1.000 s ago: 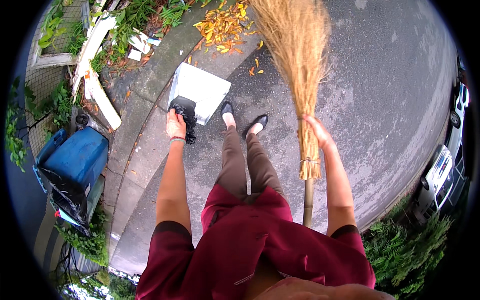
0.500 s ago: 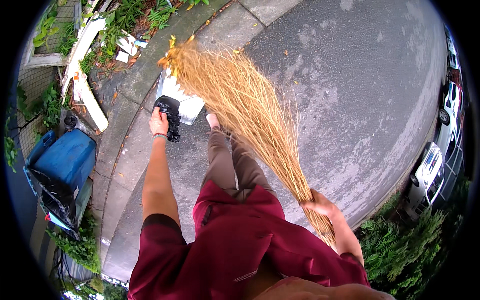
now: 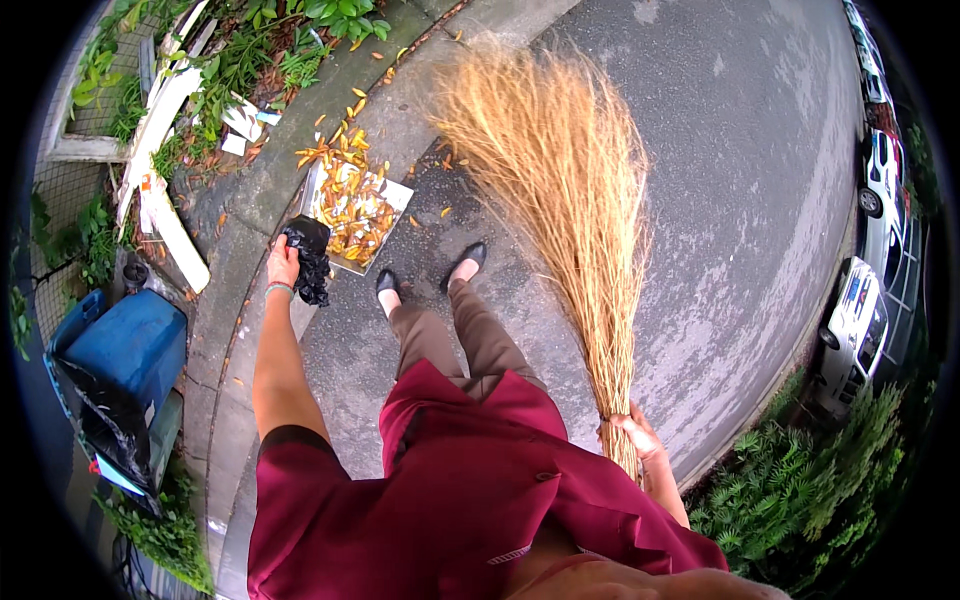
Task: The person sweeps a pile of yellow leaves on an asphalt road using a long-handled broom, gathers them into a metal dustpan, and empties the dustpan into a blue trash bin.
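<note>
My right hand (image 3: pixel 636 430) is wrapped round the bound stem of a long straw broom (image 3: pixel 590 230). The broom's fanned bristles are raised toward the far middle, apart from the leaves and smeared by motion. My left hand (image 3: pixel 284 262) is closed on a bunched black plastic bag (image 3: pixel 308 262) at the near left edge of a flat metal dustpan (image 3: pixel 398 196). Whether the bag covers the pan's handle cannot be seen. Yellow and brown fallen leaves (image 3: pixel 355 205) fill the pan and spill past its far edge onto the ground.
A blue wheeled bin (image 3: pixel 135 335) with a black liner stands at the left. Broken white boards (image 3: pixel 170 190) and paper scraps (image 3: pixel 240 122) lie among plants beyond the kerb (image 3: pixel 235 240). Parked cars (image 3: pixel 860 310) line the right side above green bushes (image 3: pixel 810 470).
The broom has swung right, away from the dustpan. Leaves that were at its tip now lie in and beyond the pan. My left hand has shifted slightly left and nearer.
</note>
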The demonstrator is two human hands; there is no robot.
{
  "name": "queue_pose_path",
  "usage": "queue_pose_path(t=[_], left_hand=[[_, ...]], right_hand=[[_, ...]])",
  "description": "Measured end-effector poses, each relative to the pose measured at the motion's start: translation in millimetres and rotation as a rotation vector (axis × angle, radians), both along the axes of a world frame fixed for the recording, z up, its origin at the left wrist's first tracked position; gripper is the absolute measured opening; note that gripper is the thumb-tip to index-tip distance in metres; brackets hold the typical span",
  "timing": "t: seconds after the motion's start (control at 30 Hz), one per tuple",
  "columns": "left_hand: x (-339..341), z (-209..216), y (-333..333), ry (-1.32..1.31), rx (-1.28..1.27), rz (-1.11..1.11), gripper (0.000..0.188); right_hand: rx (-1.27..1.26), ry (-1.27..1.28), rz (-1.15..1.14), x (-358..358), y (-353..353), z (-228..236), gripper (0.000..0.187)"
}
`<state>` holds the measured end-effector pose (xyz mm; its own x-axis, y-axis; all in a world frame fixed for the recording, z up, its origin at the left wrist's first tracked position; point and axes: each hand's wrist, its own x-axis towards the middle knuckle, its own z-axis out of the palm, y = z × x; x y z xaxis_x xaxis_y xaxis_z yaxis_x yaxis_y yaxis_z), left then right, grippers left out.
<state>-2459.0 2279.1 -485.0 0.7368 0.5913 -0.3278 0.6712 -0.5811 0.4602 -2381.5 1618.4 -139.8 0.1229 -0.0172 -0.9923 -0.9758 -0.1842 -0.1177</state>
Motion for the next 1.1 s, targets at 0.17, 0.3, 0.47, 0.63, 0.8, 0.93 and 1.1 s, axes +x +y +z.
queue_pose_path(t=[0.17,0.3,0.47,0.63,0.8,0.93,1.1], left_hand=[[-5,35,20,0.099,-0.052,-0.036,0.031],[-12,16,22,0.143,-0.064,-0.093,0.03],[-50,-22,10,0.115,0.011,-0.105,0.031],[-48,-12,20,0.142,-0.138,-0.101,0.031],[-60,-1,15,0.226,-0.096,-0.087,0.03],[-71,3,16,0.199,-0.145,-0.02,0.032],[-85,4,22,0.195,-0.128,0.06,0.028]], right_hand=[[-0.004,-0.003,-0.142,-24,24,-34,0.052],[0.018,0.181,-0.193,-49,68,-100,0.048],[0.122,0.356,0.093,-128,120,-90,0.068],[0.218,0.262,0.149,-171,103,34,0.074],[0.18,0.109,-0.048,-146,130,74,0.081],[0.279,0.069,-0.255,-82,141,18,0.059],[0.287,-0.078,-0.117,45,175,-126,0.044]])
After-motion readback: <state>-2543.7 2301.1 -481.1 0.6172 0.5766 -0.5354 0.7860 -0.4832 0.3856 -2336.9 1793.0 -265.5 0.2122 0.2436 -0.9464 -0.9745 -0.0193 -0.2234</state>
